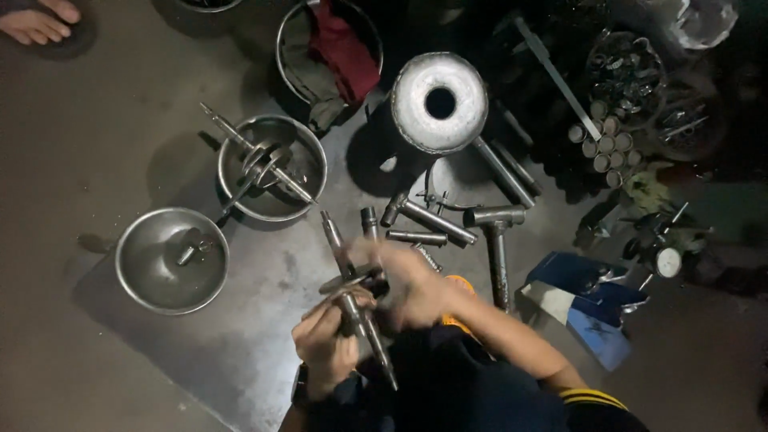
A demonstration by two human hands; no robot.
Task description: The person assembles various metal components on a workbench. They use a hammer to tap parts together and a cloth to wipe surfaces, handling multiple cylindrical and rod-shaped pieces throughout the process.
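left hand fingers closed round metal shaft | right hand blurred, grip unclear, at its top | more shafts wait beyond fingertips in bowl

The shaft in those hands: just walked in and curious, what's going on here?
A person sitting on the floor grips a metal shaft in the left hand, while the blurred right hand works at its middle. More shafts lie in a steel bowl, another bowl holds a small part, and T-shaped tools lie beside them.
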